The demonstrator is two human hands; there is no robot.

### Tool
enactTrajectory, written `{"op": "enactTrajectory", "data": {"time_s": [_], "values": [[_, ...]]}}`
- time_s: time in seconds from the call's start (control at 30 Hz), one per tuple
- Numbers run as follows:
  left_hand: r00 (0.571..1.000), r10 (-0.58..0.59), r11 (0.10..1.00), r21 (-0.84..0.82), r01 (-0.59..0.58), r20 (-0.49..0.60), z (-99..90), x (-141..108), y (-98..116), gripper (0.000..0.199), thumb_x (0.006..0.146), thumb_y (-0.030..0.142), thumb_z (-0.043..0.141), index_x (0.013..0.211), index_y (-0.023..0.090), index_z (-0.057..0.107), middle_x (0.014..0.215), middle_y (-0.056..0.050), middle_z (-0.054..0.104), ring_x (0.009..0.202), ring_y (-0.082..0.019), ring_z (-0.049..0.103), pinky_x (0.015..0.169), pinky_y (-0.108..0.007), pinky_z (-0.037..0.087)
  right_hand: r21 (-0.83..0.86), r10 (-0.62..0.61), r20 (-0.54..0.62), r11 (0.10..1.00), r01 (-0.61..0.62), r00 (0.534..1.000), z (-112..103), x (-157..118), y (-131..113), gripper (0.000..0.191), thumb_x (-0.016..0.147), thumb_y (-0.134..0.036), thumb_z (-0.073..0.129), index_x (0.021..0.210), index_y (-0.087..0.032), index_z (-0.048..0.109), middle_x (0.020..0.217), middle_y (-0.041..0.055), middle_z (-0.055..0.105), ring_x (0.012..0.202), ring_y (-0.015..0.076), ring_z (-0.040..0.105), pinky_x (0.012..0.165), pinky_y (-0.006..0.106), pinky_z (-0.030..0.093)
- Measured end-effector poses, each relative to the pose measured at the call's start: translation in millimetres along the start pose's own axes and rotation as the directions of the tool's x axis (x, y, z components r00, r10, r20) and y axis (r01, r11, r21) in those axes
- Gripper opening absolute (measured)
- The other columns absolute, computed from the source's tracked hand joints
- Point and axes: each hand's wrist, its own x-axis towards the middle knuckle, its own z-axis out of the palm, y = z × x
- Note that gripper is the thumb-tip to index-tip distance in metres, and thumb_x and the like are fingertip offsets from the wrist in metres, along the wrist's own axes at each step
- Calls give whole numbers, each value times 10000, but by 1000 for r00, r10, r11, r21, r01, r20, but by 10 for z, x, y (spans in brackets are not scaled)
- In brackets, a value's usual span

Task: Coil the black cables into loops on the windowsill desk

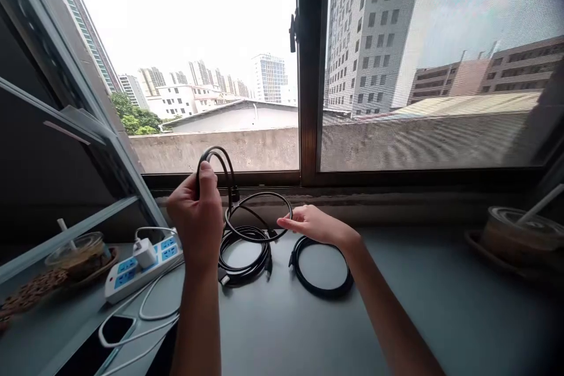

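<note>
Raised before the window frame, my left hand point(199, 202) is closed on a bend of black cable point(228, 167), thumb on top. From it the cable hangs down with a connector point(235, 194) and curves into a loose loop. On the right side of that loop, my right hand point(315, 223) pinches the cable between thumb and fingers. Below, a coiled black cable point(244, 279) with visible plug ends lies on the grey table point(282, 335). A second black coil point(326, 294) rests under my right wrist, apart from the first.
To the left are a white power strip point(114, 291) with a plugged-in white charger point(144, 252), white cords point(152, 317), a dark phone point(94, 346) and a drink cup point(81, 255). Another cup point(520, 235) stands at far right. The window frame point(311, 129) borders the table's back.
</note>
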Motion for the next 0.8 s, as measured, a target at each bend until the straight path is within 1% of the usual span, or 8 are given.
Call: {"op": "enactTrajectory", "data": {"time_s": [0.13,0.27,0.37,0.47,0.53,0.63,0.73,0.8], "values": [[998,15,989,-144,-23,-60,142,-129,78,421,861,462,419,545,186,382,414,70,314,318,-47,271,307,-196,190,244,-270,-19,933,266,963,-9,-47,-147,628,643,-481,702,1183,-203,540,1036,50,614,879,167,589,663,242,480],[998,-61,945,-321,65,21,262,-251,122,374,857,446,444,590,192,384,417,85,297,313,-39,257,312,-182,201,327,-369,-139,859,394,919,141,-30,-304,569,758,-381,629,1277,-218,462,1097,61,584,932,163,580,728,272,487],[998,-55,929,-365,62,28,296,-310,148,390,851,413,473,555,186,358,399,86,286,323,-35,264,329,-179,217,295,-466,-224,804,516,856,324,31,-392,381,886,-316,447,1241,-187,499,1154,89,539,985,161,547,815,298,461],[997,-82,912,-403,80,11,282,-312,160,383,834,401,504,561,181,351,444,87,290,335,-23,261,332,-180,220,264,-551,-369,710,652,749,404,46,-462,307,922,-315,366,982,-153,619,1122,95,552,1046,165,517,927,316,398],[995,-86,903,-424,62,-39,261,-286,162,378,842,407,488,573,182,347,472,90,278,320,-15,234,317,-192,193,353,-510,-443,657,666,737,363,2,-501,372,939,-368,309,821,-159,593,1108,88,578,1072,166,517,975,335,364],[985,-47,908,-417,-26,-164,219,-222,165,399,872,395,430,553,186,315,482,88,248,294,-14,204,299,-219,143,604,-398,-435,536,590,808,211,-119,-536,400,933,-458,261,738,-179,471,971,71,648,1009,169,581,952,364,404],[968,-20,913,-399,-83,-249,131,-136,169,401,889,345,398,534,195,286,442,89,211,278,-27,196,288,-227,119,720,-266,-445,462,519,855,32,-249,-537,410,874,-550,356,670,-196,393,613,4,613,648,153,642,701,327,537],[958,-10,914,-392,-108,-288,33,-72,165,409,893,328,386,521,199,273,401,91,194,264,-37,176,279,-234,99,722,-147,-506,466,511,850,-84,-331,-527,450,820,-599,419,614,-204,359,407,-57,464,375,114,518,451,258,514]]}}
